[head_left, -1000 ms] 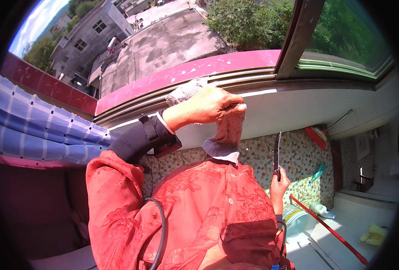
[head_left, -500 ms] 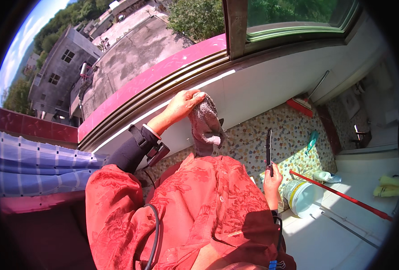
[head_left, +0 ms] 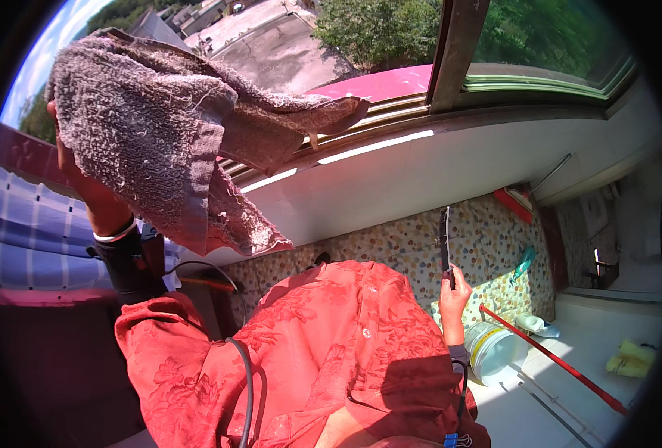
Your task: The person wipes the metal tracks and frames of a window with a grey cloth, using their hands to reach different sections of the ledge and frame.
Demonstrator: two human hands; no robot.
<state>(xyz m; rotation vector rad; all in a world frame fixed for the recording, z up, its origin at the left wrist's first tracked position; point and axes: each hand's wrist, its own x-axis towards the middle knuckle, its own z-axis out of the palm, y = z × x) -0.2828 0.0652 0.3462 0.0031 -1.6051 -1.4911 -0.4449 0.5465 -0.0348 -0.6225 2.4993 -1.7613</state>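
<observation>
A greyish-brown terry towel (head_left: 144, 119) hangs in large folds at the upper left, in front of the window opening. My left hand (head_left: 84, 183) is raised and holds it up; most of the fingers are hidden behind the cloth. Down at my right side, my right hand (head_left: 454, 291) is closed round the lower end of a long, narrow black tool (head_left: 444, 239), which points upward. Its exact kind is not clear. The towel's lower corner hangs beside the sliding window track (head_left: 390, 112).
A brown-framed window pane (head_left: 547, 45) stands at upper right above a white wall (head_left: 390, 175). At lower right are a white bucket (head_left: 484, 355), a red pole (head_left: 555, 358), a green bottle (head_left: 525, 263) and yellow cloths (head_left: 633, 360). Blue checked fabric (head_left: 32, 239) lies left.
My left hand has swung left and up, bringing the bunched towel nearer, where it now hangs spread out. My right hand still holds the black tool in nearly the same place.
</observation>
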